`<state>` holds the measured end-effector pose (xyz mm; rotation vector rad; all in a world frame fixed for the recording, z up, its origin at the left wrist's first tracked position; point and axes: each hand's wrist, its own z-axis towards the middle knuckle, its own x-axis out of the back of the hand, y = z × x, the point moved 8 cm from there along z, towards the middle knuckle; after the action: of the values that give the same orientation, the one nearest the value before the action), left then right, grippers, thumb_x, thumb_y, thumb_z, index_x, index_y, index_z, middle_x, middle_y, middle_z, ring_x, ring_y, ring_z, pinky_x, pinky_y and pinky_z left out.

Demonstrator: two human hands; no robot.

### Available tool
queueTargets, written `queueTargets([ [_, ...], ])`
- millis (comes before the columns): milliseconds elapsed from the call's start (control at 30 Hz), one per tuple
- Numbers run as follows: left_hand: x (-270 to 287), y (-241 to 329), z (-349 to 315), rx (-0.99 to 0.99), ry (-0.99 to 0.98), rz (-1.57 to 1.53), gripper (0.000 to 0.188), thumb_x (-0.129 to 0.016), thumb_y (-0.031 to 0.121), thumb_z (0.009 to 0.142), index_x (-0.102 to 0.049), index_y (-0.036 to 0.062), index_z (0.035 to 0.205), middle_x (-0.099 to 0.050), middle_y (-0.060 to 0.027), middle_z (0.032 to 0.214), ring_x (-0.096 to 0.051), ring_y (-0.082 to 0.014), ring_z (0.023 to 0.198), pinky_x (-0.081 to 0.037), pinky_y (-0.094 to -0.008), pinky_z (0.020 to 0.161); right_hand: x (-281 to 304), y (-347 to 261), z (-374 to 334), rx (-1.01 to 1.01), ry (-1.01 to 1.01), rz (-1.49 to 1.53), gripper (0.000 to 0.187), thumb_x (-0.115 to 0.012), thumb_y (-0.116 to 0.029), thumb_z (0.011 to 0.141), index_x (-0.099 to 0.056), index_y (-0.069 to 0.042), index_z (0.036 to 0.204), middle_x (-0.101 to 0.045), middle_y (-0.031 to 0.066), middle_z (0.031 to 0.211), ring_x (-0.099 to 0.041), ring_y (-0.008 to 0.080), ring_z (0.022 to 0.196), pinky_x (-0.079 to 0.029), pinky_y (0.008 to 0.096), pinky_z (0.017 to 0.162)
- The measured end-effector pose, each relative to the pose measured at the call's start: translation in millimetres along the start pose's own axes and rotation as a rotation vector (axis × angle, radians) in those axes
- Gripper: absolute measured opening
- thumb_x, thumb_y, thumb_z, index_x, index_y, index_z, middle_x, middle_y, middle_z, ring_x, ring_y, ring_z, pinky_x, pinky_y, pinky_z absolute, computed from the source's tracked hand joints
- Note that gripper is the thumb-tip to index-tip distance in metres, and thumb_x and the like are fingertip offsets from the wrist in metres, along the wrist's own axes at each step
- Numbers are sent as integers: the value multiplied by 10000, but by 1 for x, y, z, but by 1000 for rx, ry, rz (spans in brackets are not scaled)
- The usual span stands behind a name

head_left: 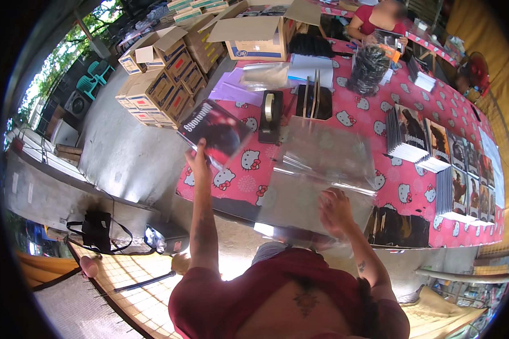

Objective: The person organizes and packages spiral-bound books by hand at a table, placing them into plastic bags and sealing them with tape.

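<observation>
My left hand (198, 161) grips a glossy book (219, 133) with a black and red cover by its lower edge. It is held up, tilted, over the left edge of the table. My right hand (335, 212), fingers curled in, is on the near part of a stack of clear plastic sleeves (325, 150) in front of me; its fingertips appear closed on the top plastic. Just beyond the sleeves stands a black tape dispenser (270, 118) with a roll of tape. Beside it is a black holder (315, 104) with upright pieces in it.
Stacks of similar books (408, 133) line the table's right side. A pink patterned cloth (350, 116) covers the table. Purple sheets (227, 85) and an open cardboard box (257, 42) lie beyond. Cartons (158, 90) are piled at left. A co-worker (373, 22) sits across, handling a package.
</observation>
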<state>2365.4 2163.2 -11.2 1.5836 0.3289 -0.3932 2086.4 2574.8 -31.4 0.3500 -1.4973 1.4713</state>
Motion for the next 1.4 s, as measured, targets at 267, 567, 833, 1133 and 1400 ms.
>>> queueTargets([
  [267,-27,-113,83,182,216,-37,434,-850,351,748,-612,27,912,-621,-56,796,-600,-175,630,-500,-374,512,70,101,-37,-579,376,-282,681,-752,-331,794,-485,-141,1392,-447,211,1395,-429,416,1289,-381,531,1036],
  [567,-108,-97,-78,-494,-288,1007,674,-719,271,857,-420,-84,1346,-424,-284,1344,-444,-448,1224,-387,-490,1017,59,175,-46,-718,364,-263,772,-780,-473,745,-480,-231,1414,-441,99,1457,-408,405,1301,-379,561,1022],
  [833,-156,-149,-210,-674,-787,1512,690,-527,512,923,-363,186,1508,-290,-294,1520,-214,-471,1437,-136,-677,1131,66,216,-16,-670,454,203,782,-801,-460,732,-482,-211,1402,-528,144,1365,-509,423,1211,-414,533,1006],
  [1133,-135,-140,-214,-699,-711,1625,691,-464,525,955,-324,173,1532,-241,-285,1563,-174,-473,1463,-121,-674,1139,82,192,-34,-610,531,187,603,-755,-344,809,-557,-95,1321,-582,183,1234,-560,333,1152,-468,458,923],
  [1400,-162,-167,-241,-593,-796,1674,733,-434,606,954,-303,186,1541,-194,-288,1579,-128,-483,1470,-109,-686,1131,51,201,-26,-647,334,343,579,-709,-310,848,-536,-57,1339,-572,225,1269,-563,346,1168,-477,425,924],
])
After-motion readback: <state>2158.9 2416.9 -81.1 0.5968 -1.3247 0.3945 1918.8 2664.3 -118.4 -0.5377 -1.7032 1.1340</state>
